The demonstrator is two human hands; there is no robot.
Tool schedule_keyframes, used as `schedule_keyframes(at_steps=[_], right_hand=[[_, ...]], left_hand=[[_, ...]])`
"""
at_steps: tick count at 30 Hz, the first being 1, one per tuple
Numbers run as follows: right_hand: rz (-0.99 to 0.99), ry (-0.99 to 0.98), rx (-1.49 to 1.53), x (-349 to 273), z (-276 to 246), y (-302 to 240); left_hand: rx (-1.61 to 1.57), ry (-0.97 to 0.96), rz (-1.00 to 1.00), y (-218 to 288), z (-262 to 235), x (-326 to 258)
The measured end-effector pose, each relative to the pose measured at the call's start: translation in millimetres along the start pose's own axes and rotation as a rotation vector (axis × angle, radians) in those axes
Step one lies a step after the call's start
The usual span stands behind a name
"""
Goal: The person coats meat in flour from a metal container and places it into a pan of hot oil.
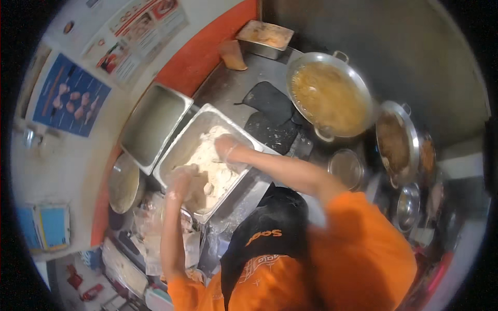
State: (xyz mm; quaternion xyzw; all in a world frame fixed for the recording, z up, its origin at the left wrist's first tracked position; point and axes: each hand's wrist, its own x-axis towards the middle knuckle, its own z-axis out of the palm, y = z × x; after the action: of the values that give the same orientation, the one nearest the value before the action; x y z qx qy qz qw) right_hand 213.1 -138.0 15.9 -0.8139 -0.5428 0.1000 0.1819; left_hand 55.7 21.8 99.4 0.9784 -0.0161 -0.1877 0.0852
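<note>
Both my hands are inside a deep rectangular steel pan (239, 187) holding white flour (207, 155) with coated lumps in it. My left hand (182, 179), dusted with flour, is at the pan's near left side, against the flour. Its fingers are blurred and partly covered, so their grip does not show. My right hand (228, 149) reaches across from the right and dips into the flour by the far right wall; the fingers are hidden. A pale floured lump (208, 188) lies between the hands. What either hand holds, if anything, cannot be made out.
A large two-handled wok (332, 96) of bubbling yellow oil stands at the far right. Dark cloth pads (270, 103) lie beside it. Another steel pan (150, 124) adjoins on the left, with a round bowl (123, 184) nearby. A brown-filled wok (394, 142) sits farther right.
</note>
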Motion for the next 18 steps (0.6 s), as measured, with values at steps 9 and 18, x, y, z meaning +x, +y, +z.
schedule_keyframes(at_steps=[9,18], right_hand=[[0.027,0.198,0.564,-29.0,-168.1,-23.5],[0.157,0.463,0.949,-158.7,-245.3,134.7]], left_hand=[[-0.491,0.429,-0.05,13.1,-90.7,-39.1],[-0.392,0.392,0.014,118.8,-223.0,37.6]])
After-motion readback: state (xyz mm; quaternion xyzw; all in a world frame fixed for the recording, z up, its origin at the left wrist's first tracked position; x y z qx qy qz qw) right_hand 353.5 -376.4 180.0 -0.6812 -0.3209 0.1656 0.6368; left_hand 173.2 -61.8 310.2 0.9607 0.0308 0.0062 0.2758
